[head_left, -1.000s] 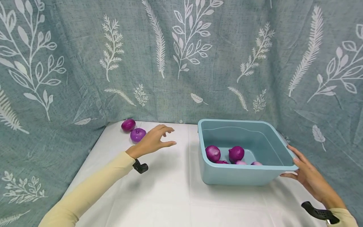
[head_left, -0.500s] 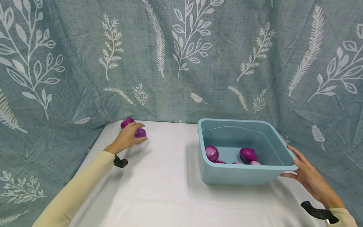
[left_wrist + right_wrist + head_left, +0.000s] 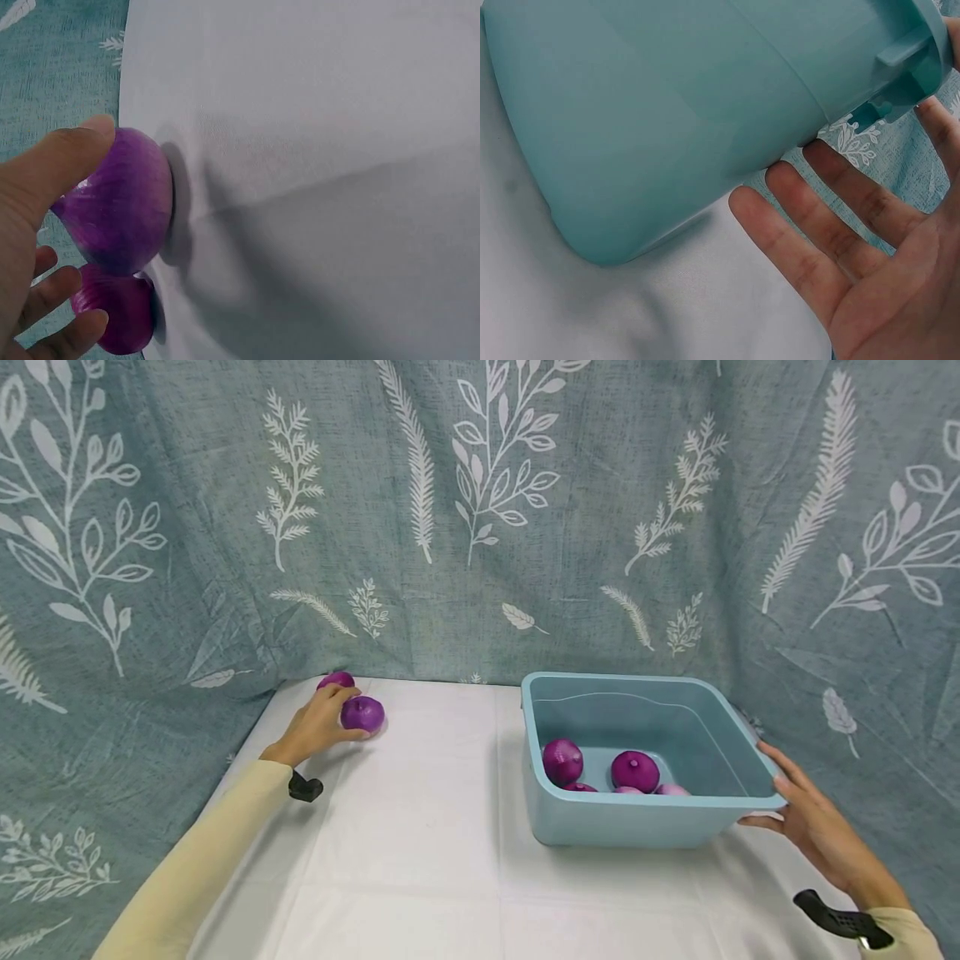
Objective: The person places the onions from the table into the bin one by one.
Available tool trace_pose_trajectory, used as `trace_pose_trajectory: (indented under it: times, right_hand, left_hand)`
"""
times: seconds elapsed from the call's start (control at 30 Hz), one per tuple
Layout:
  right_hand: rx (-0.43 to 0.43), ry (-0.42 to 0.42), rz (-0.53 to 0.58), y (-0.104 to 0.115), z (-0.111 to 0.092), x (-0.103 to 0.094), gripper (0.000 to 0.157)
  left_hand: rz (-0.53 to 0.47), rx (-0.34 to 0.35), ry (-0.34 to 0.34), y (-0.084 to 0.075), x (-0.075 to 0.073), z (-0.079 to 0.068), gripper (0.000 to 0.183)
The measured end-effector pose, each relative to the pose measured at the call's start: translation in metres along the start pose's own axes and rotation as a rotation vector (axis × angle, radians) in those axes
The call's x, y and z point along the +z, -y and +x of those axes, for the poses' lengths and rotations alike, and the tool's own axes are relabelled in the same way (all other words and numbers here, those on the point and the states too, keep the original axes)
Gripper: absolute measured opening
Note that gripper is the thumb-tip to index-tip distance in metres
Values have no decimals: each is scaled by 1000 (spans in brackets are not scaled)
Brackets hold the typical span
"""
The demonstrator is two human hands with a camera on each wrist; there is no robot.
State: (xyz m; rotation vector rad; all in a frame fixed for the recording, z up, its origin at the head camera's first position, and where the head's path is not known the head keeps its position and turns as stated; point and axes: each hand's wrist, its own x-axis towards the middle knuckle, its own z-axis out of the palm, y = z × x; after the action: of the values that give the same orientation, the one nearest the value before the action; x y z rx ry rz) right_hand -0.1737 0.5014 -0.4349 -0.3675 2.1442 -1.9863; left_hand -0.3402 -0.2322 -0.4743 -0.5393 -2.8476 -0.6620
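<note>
The left arm (image 3: pixel 198 864) stretches toward the counter's (image 3: pixel 420 852) far left corner, its left hand (image 3: pixel 311 727) bent with thumb (image 3: pixel 64 161) and fingers (image 3: pixel 52 298) apart. By the right edge, the right hand (image 3: pixel 828 843) grips with thumb and forefinger, the remaining fingers (image 3: pixel 795 247) extended.

table (image 3: pixel 420 860): two onions (image 3: pixel 363 715) far left | tub (image 3: pixel 637 824) right, more onions (image 3: pixel 635 772) inside | curtain (image 3: pixel 442 643) behind
</note>
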Motion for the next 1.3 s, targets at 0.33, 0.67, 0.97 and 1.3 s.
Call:
trace_pose_trajectory:
  times: [0.33,0.67,0.97,1.3]
  right_hand:
    - [-2,-2,5,1,0,1,57]
    - [-10,17,3,0,-1,1,58]
    - [-40,24,22,-2,-1,-2,58]
    - [-26,22,8,0,-1,0,57]
  left_hand:
    - [-20,-56,41,4,4,2,84]
    - [-15,-115,36,9,11,5,79]
    - [-107,-121,32,10,12,5,80]
    - [-135,-105,21,13,20,8,85]
